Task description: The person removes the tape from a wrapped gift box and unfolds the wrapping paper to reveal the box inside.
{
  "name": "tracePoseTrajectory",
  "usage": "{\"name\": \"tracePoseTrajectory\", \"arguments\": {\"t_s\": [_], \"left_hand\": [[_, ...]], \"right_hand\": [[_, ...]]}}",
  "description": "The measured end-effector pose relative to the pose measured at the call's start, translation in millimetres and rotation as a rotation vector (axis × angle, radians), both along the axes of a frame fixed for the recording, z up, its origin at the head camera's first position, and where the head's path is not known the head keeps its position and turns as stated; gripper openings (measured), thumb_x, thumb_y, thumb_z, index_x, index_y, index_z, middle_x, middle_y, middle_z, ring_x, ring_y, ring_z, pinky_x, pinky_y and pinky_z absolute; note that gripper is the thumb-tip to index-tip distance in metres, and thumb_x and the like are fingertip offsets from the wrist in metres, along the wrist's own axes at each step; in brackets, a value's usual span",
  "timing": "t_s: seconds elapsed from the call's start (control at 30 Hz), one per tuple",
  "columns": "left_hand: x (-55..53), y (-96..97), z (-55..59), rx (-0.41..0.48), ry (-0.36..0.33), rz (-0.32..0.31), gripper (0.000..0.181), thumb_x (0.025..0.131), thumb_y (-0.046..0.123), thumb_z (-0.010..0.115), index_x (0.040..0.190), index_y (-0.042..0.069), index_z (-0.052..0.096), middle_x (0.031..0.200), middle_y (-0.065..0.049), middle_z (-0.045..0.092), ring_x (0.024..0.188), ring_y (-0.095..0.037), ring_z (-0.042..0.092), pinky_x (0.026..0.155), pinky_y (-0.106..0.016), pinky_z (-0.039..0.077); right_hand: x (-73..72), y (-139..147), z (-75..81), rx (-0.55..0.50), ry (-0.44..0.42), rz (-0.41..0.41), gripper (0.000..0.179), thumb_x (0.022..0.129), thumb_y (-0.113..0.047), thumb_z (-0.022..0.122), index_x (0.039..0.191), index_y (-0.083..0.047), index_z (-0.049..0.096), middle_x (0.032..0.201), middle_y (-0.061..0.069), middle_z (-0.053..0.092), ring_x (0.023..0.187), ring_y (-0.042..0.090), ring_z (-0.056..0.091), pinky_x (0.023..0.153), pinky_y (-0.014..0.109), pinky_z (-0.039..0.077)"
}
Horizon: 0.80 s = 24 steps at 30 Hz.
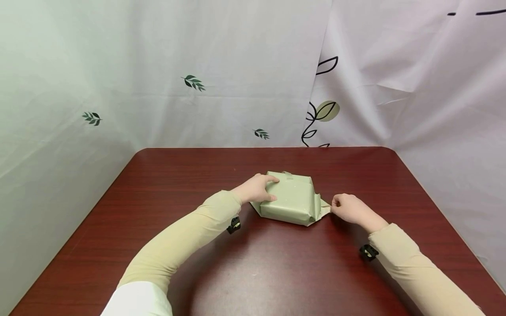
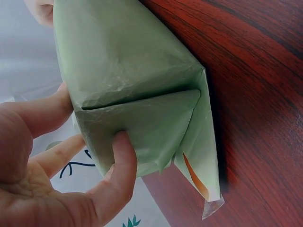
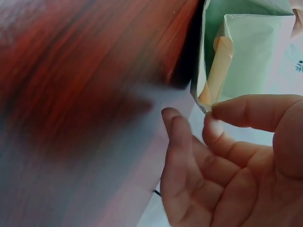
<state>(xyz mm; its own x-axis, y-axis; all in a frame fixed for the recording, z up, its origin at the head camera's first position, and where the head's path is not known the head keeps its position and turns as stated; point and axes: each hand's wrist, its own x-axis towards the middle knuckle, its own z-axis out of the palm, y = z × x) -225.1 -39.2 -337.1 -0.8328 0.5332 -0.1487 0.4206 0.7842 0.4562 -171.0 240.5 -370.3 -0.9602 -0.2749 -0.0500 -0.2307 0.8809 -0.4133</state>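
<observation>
A package wrapped in light green paper (image 1: 290,197) lies on the table, its paper folded at both ends. My left hand (image 1: 258,188) holds its left end, with thumb and a finger on the top face. In the left wrist view, one finger presses the folded end paper (image 2: 151,123), and a loose pointed flap (image 2: 201,165) with clear tape at its tip hangs beside it. At the other end, my right hand (image 1: 349,207) pinches the tip of a paper flap (image 1: 325,208) between thumb and forefinger. The flap's inside looks tan in the right wrist view.
The dark red wood-grain table (image 1: 189,175) has rounded back corners. Behind it hangs a pale curtain (image 1: 237,66) with leaf prints, and more curtain runs along both sides. A strip of tape (image 1: 287,174) shows near the package's back edge.
</observation>
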Motion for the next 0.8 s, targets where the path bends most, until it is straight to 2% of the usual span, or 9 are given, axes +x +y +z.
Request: {"name": "tracePoseTrajectory", "arguments": {"t_s": [0.27, 0.5, 0.6, 0.7, 0.8], "left_hand": [[-0.1, -0.6, 0.3, 0.007, -0.013, 0.002, 0.058, 0.084, 0.021, 0.072, 0.137, 0.010, 0.050, 0.136, -0.011, 0.053, 0.129, -0.030, 0.042, 0.106, -0.036, 0.037], [-0.9, -1.0, -0.7, 0.007, -0.001, -0.002, 0.058, 0.084, 0.022, 0.072, 0.136, 0.010, 0.051, 0.135, -0.010, 0.055, 0.127, -0.030, 0.044, 0.105, -0.035, 0.037], [-0.9, -1.2, -1.0, 0.012, 0.000, -0.004, 0.058, 0.084, 0.021, 0.072, 0.136, 0.010, 0.051, 0.135, -0.010, 0.055, 0.126, -0.030, 0.045, 0.104, -0.035, 0.038], [-0.2, -1.4, -1.1, 0.013, -0.004, -0.003, 0.058, 0.084, 0.021, 0.072, 0.136, 0.010, 0.051, 0.135, -0.010, 0.054, 0.125, -0.029, 0.045, 0.104, -0.035, 0.038], [0.5, -1.5, -0.8, 0.014, -0.008, 0.000, 0.058, 0.084, 0.021, 0.072, 0.137, 0.010, 0.050, 0.135, -0.010, 0.054, 0.124, -0.029, 0.045, 0.103, -0.035, 0.039]], "right_hand": [[-4.0, 10.8, 3.0, -0.019, -0.133, -0.049, 0.013, 0.080, -0.008, 0.050, 0.067, -0.007, 0.053, 0.062, 0.001, 0.055, 0.057, 0.013, 0.049, 0.055, 0.027, 0.038], [-8.4, 18.6, 6.3, -0.048, -0.184, -0.053, 0.014, 0.086, -0.011, 0.052, 0.073, -0.004, 0.054, 0.067, 0.004, 0.059, 0.060, 0.013, 0.054, 0.056, 0.028, 0.042], [-11.2, 18.3, 8.5, -0.050, -0.139, -0.053, 0.017, 0.088, -0.016, 0.054, 0.076, -0.004, 0.055, 0.068, 0.003, 0.057, 0.062, 0.014, 0.052, 0.058, 0.028, 0.040], [-13.1, 13.6, 12.5, -0.066, -0.044, -0.058, 0.016, 0.089, -0.018, 0.057, 0.079, -0.006, 0.057, 0.070, 0.003, 0.056, 0.064, 0.015, 0.049, 0.061, 0.029, 0.038], [-13.7, 4.5, 16.2, -0.108, 0.061, -0.055, 0.014, 0.089, -0.019, 0.059, 0.089, -0.005, 0.059, 0.080, 0.007, 0.061, 0.072, 0.019, 0.054, 0.066, 0.033, 0.042]]}}
